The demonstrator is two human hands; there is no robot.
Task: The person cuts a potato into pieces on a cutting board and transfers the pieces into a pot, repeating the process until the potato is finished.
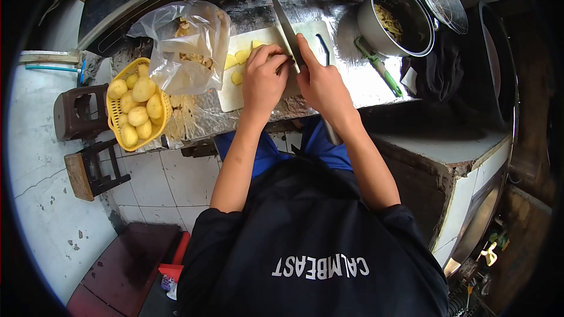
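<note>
A large knife (286, 25) is gripped in my right hand (325, 87), its blade pointing away over a white cutting board (232, 101). Beside the blade, my left hand (265, 81) has its fingers curled down on the board; what lies under them is mostly hidden. Several yellow potato slices (242, 56) lie on the board to the left of my left hand. A yellow basket (111, 118) at the left holds several peeled potatoes (138, 116).
A clear plastic bag (208, 23) with peelings stands between basket and board. Right of the board are a green peeler (385, 74), a metal pot (376, 28) with cut pieces inside, a wire strainer (445, 3) and a dark cloth (442, 73).
</note>
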